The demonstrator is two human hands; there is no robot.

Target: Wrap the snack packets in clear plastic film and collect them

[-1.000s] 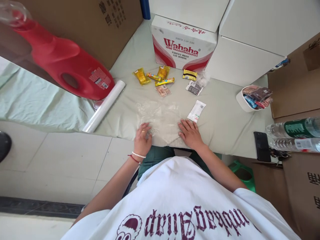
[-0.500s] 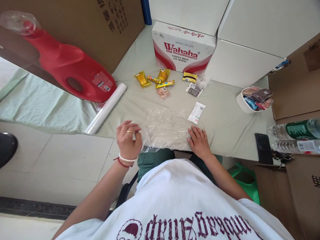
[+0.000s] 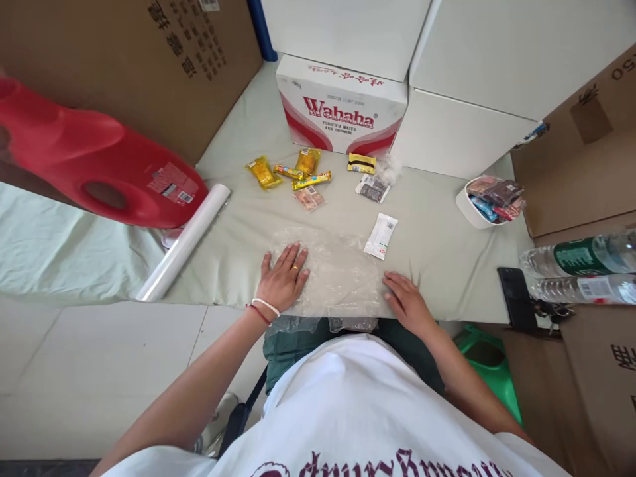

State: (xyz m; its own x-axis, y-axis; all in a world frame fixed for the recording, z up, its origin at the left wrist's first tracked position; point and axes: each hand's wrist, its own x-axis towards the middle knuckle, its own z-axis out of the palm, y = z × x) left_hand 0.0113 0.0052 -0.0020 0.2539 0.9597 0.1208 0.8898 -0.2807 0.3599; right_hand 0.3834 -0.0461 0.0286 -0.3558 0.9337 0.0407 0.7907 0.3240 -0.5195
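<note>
A crumpled sheet of clear plastic film (image 3: 338, 271) lies on the pale green cloth at the table's near edge, its front hanging over the edge. My left hand (image 3: 284, 278) rests flat on the film's left part, fingers spread. My right hand (image 3: 407, 299) lies flat on the cloth at the film's right edge, fingers stretched out. A white sachet (image 3: 380, 236) lies just beyond the film on the right. Several yellow snack packets (image 3: 291, 173) and other small wrapped packets (image 3: 371, 189) lie farther back.
A white roll of film (image 3: 185, 242) lies at the left beside a big red jug (image 3: 99, 179). A Wahaha carton (image 3: 342, 109) and white boxes stand behind. At the right are a white bowl of packets (image 3: 472, 211), a black phone (image 3: 511, 298) and water bottles (image 3: 579, 271).
My left hand had lifted the film's left edge in a pinch; now it is pressed flat on the film. My right hand slid slightly right. The camera moved a little forward.
</note>
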